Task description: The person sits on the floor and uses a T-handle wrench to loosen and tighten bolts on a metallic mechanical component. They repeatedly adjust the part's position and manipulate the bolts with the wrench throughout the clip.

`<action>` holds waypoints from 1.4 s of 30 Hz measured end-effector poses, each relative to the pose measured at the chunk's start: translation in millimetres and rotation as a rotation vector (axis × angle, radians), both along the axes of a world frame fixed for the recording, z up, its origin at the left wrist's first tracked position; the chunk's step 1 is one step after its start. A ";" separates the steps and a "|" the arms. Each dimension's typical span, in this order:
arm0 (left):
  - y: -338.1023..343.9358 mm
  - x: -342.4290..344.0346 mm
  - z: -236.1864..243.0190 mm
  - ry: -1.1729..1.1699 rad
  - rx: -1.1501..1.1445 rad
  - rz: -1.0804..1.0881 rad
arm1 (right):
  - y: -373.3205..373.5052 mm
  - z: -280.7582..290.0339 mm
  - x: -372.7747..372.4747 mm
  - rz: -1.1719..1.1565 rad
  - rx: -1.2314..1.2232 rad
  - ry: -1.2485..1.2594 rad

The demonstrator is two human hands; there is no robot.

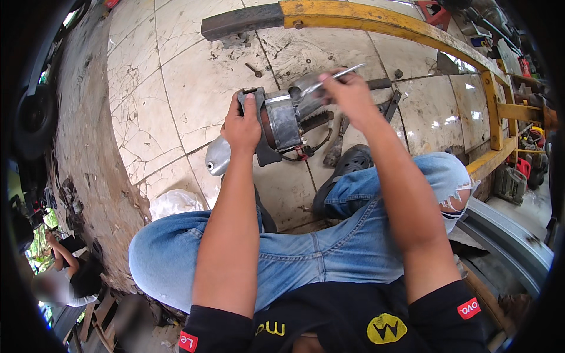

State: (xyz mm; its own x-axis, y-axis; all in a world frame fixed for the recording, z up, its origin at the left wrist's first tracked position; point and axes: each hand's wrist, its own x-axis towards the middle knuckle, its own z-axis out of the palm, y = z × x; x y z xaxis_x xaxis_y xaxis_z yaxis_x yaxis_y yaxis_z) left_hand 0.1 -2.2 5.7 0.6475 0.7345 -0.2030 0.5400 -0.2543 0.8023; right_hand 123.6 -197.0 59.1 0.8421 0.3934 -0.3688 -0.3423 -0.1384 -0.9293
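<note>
A motor-like machine [283,123] with a silver cylindrical body, a dark flange and loose wires lies on the tiled floor in front of me. My left hand [242,125] grips its dark flange, thumb on top. A rounded silver housing [218,156] shows beside that hand, at the machine's left end. My right hand [348,97], smeared by motion, is closed around a slim silver rod-shaped tool [352,69] over the machine's right end. Behind the tool is another grey metal part [309,97], partly hidden. A worn hand tool [334,150] lies just right of the machine.
A yellow metal frame [365,16] with a dark end arches across the far side and down the right. A bolt [253,70] lies on the tiles [194,65]. Near my left knee is a clear plastic bag [175,203]. Another person [69,270] sits far left.
</note>
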 end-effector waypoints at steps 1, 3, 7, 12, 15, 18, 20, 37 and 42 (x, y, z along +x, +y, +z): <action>2.5 -2.8 -5.4 -0.018 0.006 0.002 | -5.6 1.4 8.6 -0.078 0.001 0.013; 2.6 -3.6 -7.6 -0.034 -0.003 -0.001 | -5.0 14.2 10.6 -0.148 0.083 0.058; 1.7 -2.2 -4.2 0.005 -0.016 0.009 | 11.5 18.5 -17.8 0.278 0.023 0.069; 1.7 -2.8 -10.6 -0.018 0.004 0.014 | -4.2 5.9 4.0 -0.069 -0.084 -0.068; 1.9 -4.1 -7.1 0.004 0.012 0.018 | 2.7 19.3 -6.9 -0.007 -0.003 0.008; 0.4 -2.4 -5.8 0.015 0.022 0.027 | 10.8 14.6 -24.0 0.228 -0.091 0.013; 0.0 -1.9 -6.8 0.000 0.026 0.038 | 3.5 8.2 -12.0 -0.018 -0.184 -0.110; -2.6 -6.2 -11.4 -0.053 0.043 0.058 | -67.7 -151.8 -19.7 0.297 -0.875 0.248; -1.2 -8.3 -11.1 -0.064 0.052 0.061 | -88.0 -191.8 -18.0 0.477 -1.028 0.117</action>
State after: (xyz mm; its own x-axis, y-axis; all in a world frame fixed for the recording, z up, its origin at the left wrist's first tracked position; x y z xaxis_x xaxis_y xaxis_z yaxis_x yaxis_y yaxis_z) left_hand -8.2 -3.4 -5.5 0.6118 0.7814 -0.1229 0.5037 -0.2650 0.8222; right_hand 105.6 -285.0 -132.6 0.6273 0.1300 -0.7679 -0.1278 -0.9554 -0.2661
